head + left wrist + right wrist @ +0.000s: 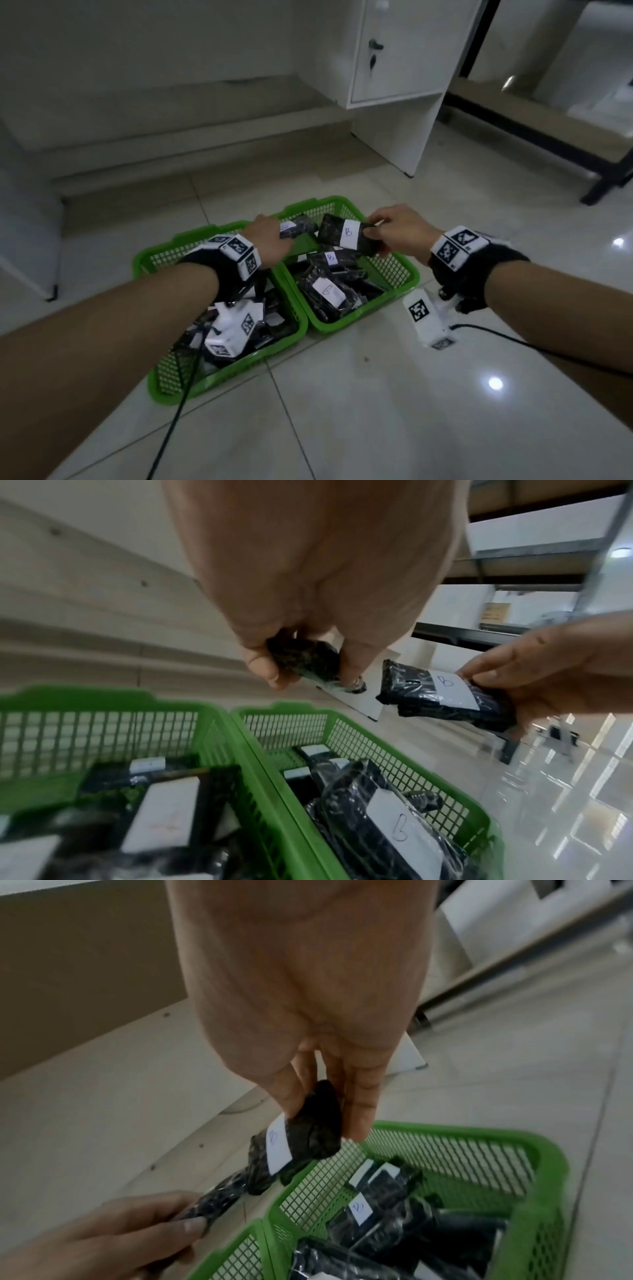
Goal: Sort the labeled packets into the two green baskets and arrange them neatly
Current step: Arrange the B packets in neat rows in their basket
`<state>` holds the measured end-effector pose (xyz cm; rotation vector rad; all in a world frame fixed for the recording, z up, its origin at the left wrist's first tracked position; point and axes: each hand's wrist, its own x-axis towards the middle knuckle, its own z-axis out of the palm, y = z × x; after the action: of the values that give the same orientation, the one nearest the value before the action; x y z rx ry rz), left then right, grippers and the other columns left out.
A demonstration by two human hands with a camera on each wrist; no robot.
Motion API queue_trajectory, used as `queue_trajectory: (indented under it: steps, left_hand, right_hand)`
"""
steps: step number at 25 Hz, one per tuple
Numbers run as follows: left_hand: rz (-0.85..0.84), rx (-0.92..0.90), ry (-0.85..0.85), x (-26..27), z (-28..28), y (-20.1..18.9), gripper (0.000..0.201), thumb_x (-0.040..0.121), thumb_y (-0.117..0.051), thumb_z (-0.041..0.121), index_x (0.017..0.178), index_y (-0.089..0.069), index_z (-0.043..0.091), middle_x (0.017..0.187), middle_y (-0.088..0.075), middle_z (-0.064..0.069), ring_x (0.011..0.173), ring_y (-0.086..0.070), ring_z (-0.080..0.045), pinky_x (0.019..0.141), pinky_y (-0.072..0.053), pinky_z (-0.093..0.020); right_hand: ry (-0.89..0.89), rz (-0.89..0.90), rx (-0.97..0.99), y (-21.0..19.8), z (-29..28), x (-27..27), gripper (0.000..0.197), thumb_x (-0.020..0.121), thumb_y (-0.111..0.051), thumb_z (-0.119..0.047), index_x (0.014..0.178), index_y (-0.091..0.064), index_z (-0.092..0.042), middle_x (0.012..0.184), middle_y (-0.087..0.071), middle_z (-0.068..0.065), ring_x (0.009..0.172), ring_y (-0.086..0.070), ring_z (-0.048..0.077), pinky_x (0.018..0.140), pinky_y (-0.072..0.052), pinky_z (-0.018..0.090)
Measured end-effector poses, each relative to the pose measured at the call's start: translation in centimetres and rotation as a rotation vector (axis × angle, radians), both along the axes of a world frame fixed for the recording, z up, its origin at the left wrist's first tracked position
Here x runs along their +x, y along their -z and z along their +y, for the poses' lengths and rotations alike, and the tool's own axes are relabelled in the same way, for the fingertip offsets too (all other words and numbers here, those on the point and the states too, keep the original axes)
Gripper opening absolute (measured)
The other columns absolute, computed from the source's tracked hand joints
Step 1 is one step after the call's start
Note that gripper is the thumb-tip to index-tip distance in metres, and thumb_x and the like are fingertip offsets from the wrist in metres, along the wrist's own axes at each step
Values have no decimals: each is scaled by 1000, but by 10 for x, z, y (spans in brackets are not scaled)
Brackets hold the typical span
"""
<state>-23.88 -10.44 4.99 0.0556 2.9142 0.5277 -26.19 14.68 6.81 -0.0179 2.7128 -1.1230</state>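
Two green baskets stand side by side on the tiled floor: the left basket (161, 253) and the right basket (406, 274). Both hold black wrapped packets with white labels. Those in the right basket (327, 291) read B. My left arm and wrist camera partly hide the packets in the left one (274, 322). My left hand (279, 236) grips a black packet (304, 658) above the baskets' far ends. My right hand (371, 234) pinches another packet labelled B (342, 234) by its end, over the right basket's far rim (445, 1130). The two held packets are close together but apart.
A white cabinet (394, 68) stands beyond the baskets on the right. A black metal frame (596, 192) is further right. A low ledge (171, 137) runs along the wall behind. Black cables (178, 411) trail from both wrist cameras across the floor.
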Motion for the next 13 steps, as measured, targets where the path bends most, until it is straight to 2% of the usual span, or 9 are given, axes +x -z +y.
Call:
queue_trajectory:
  steps: [1,2,3,4,6,9,11,13]
  left_hand:
    - [11,18,-36,-7,11,9,30,98,-53,36,97,-56,6,98,-58,-15,71,-53,-23,54,-36,-26]
    - [17,32,-72,-15,23,20,34,97,-53,39,99,-58,5,100,-62,-16,75,-56,-25,55,-36,-27]
    - [8,44,-108,-19,33,31,39,98,-53,42,109,-57,4,108,-63,-16,84,-59,-28,59,-39,-28]
    - [-21,55,-144,-22,46,45,47,98,-51,45,123,-53,5,118,-62,-16,96,-61,-31,67,-44,-30]
    - [-87,78,-228,-25,63,71,67,98,-48,51,145,-36,4,137,-53,-17,117,-57,-35,89,-49,-34]
    - [-186,129,-284,-25,77,93,75,99,-39,57,152,-25,7,153,-37,-18,134,-45,-35,109,-41,-40]
    - [-163,143,-275,-17,85,93,72,102,-35,53,157,-14,11,161,-22,-15,145,-30,-32,117,-28,-38]
    - [-112,163,-286,-12,91,91,74,102,-35,51,158,-4,14,164,-12,-11,150,-19,-29,119,-21,-38]
  right_hand:
    - [69,7,-77,22,7,-8,10,94,-66,-11,103,-70,-8,93,-72,20,71,-72,37,72,-63,49]
    - [138,3,-139,46,16,-16,9,94,-66,-11,102,-69,-9,93,-72,22,68,-70,36,70,-63,49]
    - [200,-10,-172,64,24,-22,7,94,-67,-11,100,-69,-10,92,-72,22,65,-69,34,67,-63,47]
    - [247,-37,-181,82,34,-27,6,93,-67,-13,98,-69,-11,91,-72,21,63,-68,32,65,-63,45]
    - [279,-40,-165,104,43,-39,9,91,-68,-15,98,-72,-11,92,-73,18,66,-69,31,64,-62,42]
    - [210,22,-84,121,39,-53,17,88,-68,-19,102,-72,-11,102,-72,14,86,-70,32,78,-60,42]
    - [64,37,76,129,33,-53,18,90,-64,-20,99,-67,-5,98,-68,15,90,-66,34,73,-52,34]
    - [-61,47,257,133,29,-54,20,93,-59,-20,88,-60,0,88,-62,17,86,-63,34,66,-41,30]
